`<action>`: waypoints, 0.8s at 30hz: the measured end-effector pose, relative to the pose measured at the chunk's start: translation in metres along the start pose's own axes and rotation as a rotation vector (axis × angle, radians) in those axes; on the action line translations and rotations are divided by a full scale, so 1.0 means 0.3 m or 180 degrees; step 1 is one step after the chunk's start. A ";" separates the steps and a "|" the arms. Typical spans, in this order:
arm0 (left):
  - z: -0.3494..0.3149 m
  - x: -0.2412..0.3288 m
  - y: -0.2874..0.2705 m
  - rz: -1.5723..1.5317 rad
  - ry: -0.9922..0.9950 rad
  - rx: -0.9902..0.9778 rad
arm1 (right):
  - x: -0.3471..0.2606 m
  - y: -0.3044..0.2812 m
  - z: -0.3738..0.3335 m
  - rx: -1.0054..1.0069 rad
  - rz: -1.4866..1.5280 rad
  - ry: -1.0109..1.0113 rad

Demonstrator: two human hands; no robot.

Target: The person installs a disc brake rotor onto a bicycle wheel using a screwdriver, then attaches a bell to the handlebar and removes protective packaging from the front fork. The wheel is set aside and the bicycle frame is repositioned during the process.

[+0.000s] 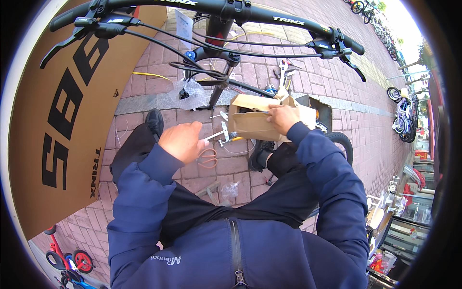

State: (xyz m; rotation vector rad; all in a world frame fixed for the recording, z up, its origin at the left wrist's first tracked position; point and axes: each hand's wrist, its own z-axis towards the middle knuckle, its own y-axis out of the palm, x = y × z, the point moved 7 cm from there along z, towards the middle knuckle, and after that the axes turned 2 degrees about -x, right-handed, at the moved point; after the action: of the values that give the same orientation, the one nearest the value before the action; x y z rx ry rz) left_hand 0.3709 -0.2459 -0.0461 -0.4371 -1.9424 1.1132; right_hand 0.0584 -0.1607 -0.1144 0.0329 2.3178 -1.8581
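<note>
Head view, looking down over a squat on the brick pavement (370, 130): left hand (182, 140) closed around a small metal part (216, 135), just above the orange-handled scissors (208, 158) lying on the bricks. Right hand (283, 118) pinching the top edge of a small open cardboard box (250, 120), held off the ground between the knees. Black handlebar (211, 7) close overhead, big cardboard sheet (57, 125) walling off the left, open paving only to the right.

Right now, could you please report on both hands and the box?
Left hand shut on a small metal part. Right hand gripping the open cardboard box at its top edge. Orange scissors on the paving below.
</note>
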 end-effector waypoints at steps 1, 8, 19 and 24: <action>0.002 -0.004 0.003 -0.0005 -0.0011 0.0003 | 0.051 -0.056 -0.023 0.0093 0.0140 0.0152; -0.003 -0.030 -0.006 -0.0095 -0.0262 -0.0001 | 0.318 -0.100 -0.202 0.0177 -0.0309 0.1362; -0.028 -0.100 -0.065 -0.0240 -0.0989 0.0351 | 0.471 0.525 -0.436 0.0453 -0.0285 0.3011; 0.093 -0.178 -0.223 -0.0107 -0.0765 0.1537 | 0.493 0.467 -0.385 -0.0246 0.0130 0.2993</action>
State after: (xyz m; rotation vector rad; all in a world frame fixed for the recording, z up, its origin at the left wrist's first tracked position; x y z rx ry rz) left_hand 0.3869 -0.3315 -0.0238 -0.0072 -1.7859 1.6141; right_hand -0.0836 -0.0305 -0.2474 1.1582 2.8720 -1.9783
